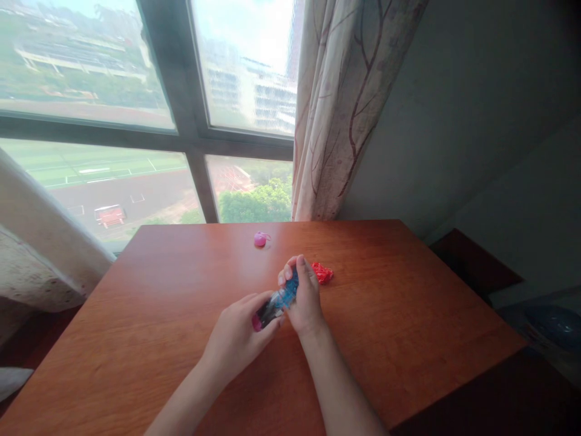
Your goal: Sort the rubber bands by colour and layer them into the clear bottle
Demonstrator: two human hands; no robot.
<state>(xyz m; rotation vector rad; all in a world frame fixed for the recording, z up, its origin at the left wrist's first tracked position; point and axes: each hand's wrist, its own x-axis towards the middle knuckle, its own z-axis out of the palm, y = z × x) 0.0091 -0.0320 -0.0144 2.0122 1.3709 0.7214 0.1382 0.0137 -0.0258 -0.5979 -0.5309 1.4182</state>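
My left hand is closed around the lower end of a small clear container, which has a pink base and lies tilted, pointing up and to the right. Blue stringy material, like small bands, shows in its upper part. Around that upper end my right hand is curled, thumb up, with more blue between its fingers; whether it grips the wall or only the blue material is hidden. Just beyond the right hand lies a red bundle of thin strands. A round pink lid with a loop sits farther back on the table.
The brown wooden table reaches back to a window with a dark frame. A patterned curtain hangs at its back right, another curtain at the left. Right of the table is a grey wall.
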